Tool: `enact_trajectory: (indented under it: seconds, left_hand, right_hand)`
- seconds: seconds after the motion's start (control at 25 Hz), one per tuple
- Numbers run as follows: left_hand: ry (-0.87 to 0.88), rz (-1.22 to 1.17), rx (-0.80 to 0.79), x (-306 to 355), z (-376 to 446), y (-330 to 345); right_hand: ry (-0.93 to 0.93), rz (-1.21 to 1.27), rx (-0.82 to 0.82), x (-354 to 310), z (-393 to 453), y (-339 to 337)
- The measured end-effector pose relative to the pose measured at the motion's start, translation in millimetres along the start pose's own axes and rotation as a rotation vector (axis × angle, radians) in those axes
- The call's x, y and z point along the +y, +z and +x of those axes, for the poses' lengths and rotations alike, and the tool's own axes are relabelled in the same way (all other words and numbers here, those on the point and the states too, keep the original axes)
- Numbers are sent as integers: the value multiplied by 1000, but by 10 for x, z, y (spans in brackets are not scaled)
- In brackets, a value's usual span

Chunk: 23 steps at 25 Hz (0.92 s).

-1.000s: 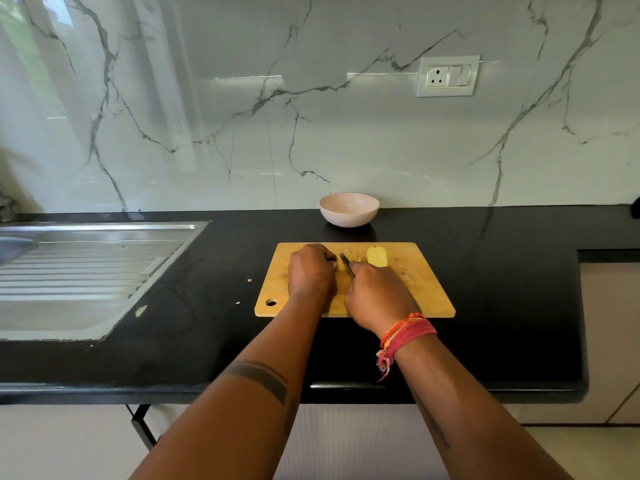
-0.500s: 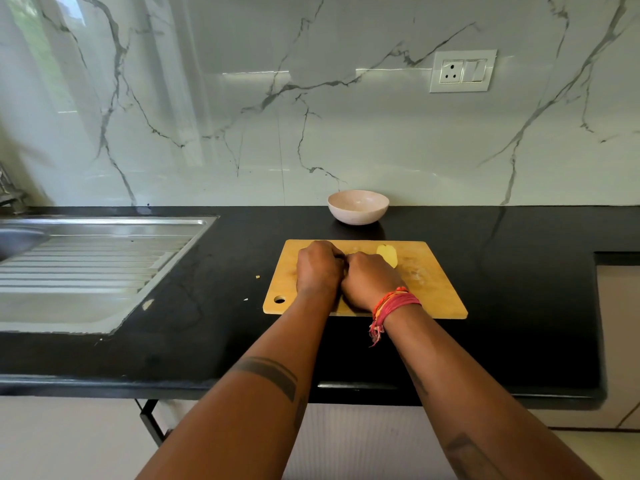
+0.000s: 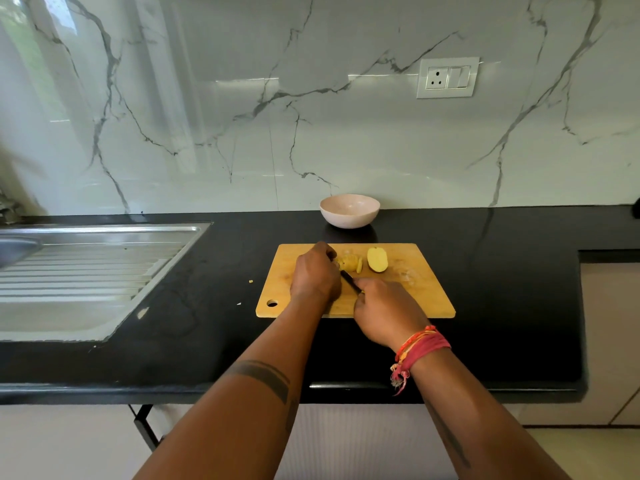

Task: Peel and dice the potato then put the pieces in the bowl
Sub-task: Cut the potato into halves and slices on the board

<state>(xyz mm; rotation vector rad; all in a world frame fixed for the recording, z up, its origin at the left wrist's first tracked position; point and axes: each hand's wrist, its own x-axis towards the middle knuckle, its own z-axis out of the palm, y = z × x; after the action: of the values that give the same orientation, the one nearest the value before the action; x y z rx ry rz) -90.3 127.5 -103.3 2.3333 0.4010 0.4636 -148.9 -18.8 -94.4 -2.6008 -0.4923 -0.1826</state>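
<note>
So my left hand (image 3: 313, 271) pressed down on the sliced potato (image 3: 349, 263) on the board (image 3: 429, 292), fingers curled over it so it would not slide. My right hand (image 3: 384, 311) gripped the knife (image 3: 349, 280), its tip by the slices. The other half (image 3: 376, 259) lay just beside. The bowl (image 3: 349, 211) waited behind on the counter (image 3: 502, 306), holding no pieces I could see. Half a second before, both hands were bunched together; now the right had pulled back.

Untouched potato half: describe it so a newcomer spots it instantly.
On the black countertop lies a rectangular wooden cutting board, in front of a pale pink bowl. Near the board's far edge lies a pale yellow oval potato half. Unlike the sliced potato pieces to its left, it is whole and no hand touches it.
</note>
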Motion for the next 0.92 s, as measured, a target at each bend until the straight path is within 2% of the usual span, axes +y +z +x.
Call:
enact_trajectory:
  seconds: [0.28,0.52,0.76,0.92]
  left_hand:
    - [71,91,-89,36,-103,-105]
    - [84,62,-163,-20,-135,-134]
    - [121,84,-80,-117,-193,-217]
    - [148,142,-92,-186,-155,-266]
  right_hand:
    - [33,65,-19,-121,-22,-55]
    - [41,97,-38,-123,-84,-108]
    - [44,141,-83,-200,-38,-104]
    - [65,69,-27,-240,43,-59]
